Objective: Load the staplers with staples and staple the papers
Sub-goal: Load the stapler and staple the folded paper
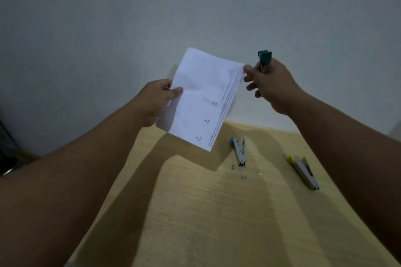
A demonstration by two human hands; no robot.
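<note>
Holding things up in the air, both hands are busy above the wooden surface (195,212). The left hand (155,97) is pinching the left edge of a small stack of papers (201,95), with its thumb on top. I am counting one stack, and the thin edges on its right side are showing a few sheets. The papers are white, a bit creased, and tilted, with small dark marks and lines of tiny print running down the right side. The print is too small to read.

The right hand (273,84) is curling its fingers round a green stapler (264,58). The stapler is standing up out of the fist, and its end is poking above the fingers. The thumb of this hand is touching the top right corner of the papers.

I am counting three staplers in all. One is in the hand, and two are lying on the surface. The blue stapler (238,150) is lying open, just below the papers. The yellow stapler (303,172) is lying further right, well apart from it. A few tiny loose staples (243,177) are sitting near the blue one. A plain grey wall (195,6) is standing behind it all.
</note>
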